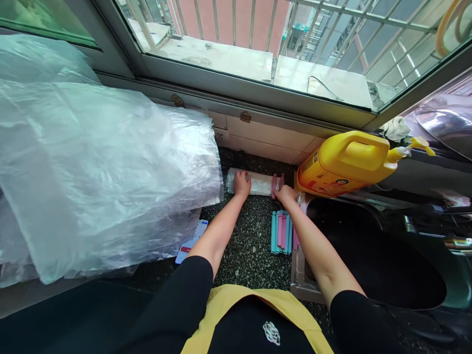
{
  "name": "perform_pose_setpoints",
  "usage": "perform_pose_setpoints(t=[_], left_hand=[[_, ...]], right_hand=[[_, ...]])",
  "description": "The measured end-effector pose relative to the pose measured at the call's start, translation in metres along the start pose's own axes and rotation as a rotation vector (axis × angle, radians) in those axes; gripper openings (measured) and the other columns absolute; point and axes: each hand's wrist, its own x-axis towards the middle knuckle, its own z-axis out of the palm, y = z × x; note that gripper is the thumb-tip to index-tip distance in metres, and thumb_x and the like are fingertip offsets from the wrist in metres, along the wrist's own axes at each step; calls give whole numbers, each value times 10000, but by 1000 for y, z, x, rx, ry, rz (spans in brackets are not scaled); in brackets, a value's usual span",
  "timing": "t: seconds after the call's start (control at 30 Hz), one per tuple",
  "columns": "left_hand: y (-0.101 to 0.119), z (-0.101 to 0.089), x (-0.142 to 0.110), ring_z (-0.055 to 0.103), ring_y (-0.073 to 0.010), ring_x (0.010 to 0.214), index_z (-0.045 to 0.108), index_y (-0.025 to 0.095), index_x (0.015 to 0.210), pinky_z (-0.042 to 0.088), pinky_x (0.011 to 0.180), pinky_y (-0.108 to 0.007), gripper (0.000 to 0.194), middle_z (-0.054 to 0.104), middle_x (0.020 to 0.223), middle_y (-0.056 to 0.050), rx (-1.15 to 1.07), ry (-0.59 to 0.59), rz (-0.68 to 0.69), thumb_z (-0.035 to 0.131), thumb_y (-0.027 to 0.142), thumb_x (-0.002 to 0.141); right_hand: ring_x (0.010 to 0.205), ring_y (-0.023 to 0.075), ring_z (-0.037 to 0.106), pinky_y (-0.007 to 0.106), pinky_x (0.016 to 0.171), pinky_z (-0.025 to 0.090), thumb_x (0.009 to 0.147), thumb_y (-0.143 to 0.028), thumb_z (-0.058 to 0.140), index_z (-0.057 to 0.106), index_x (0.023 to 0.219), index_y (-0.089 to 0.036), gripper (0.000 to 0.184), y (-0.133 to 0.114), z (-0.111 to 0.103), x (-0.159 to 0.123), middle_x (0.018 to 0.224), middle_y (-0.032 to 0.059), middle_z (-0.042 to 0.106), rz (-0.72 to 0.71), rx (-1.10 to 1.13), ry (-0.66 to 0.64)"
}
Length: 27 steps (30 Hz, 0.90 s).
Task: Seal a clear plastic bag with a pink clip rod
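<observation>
On the dark speckled counter lies a flat, folded clear plastic bag (261, 184), stretched left to right. My left hand (242, 184) is on its left part, with the fingers curled down onto the plastic. Two pink sealing clips (274, 186) stand across the right end of the bag, side by side. At the nearer end of these clips is my right hand (285, 194), its fingers closed around a clip end and partly hidden. Closer to me, a pile of blue and pink sealing clips (281, 232) lies beside the sink edge.
Large clear plastic sheets (110, 177) cover the left side. A phone (191, 243) lies partly beneath them. At the right are a yellow pump jug (342, 164) and a dark sink basin (368, 250). The window frame (236, 93) bounds the back.
</observation>
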Motion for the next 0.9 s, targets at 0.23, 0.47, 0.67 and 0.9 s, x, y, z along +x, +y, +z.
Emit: perform_pose_setpoints(t=[0.23, 0.47, 0.67, 0.9], left_hand=[[21, -16, -43, 590, -198, 932, 602, 135, 915, 470, 865, -316, 162, 598, 979, -110, -184, 34, 119, 509, 77, 798], [45, -70, -107, 574, -138, 741, 600, 151, 801, 498, 699, -254, 56, 595, 819, -60, -349, 83, 467, 555, 117, 795], [37, -178, -155, 579, -145, 814, 589, 201, 823, 495, 752, -287, 43, 594, 816, -34, -299, 298, 895, 552, 205, 846], [-9, -296, -167, 568, -189, 809, 611, 222, 795, 469, 792, -369, 85, 619, 802, -35, 221, 625, 755, 555, 262, 845]], right_hand=[[1036, 351, 642, 371, 741, 475, 834, -428, 502, 680, 1054, -92, 439, -7, -14, -19, 1071, 246, 678, 92, -53, 28], [951, 268, 662, 308, 707, 446, 858, -390, 480, 698, 951, -178, 318, -44, -56, -57, 990, 140, 717, -58, 7, 214], [731, 174, 636, 247, 649, 389, 849, -357, 507, 673, 868, -196, 232, -98, -79, -102, 803, 48, 717, -514, 201, 436], [652, 132, 568, 231, 633, 379, 815, -264, 561, 654, 851, -192, 123, -158, -88, -139, 738, 17, 664, -903, 264, 549]])
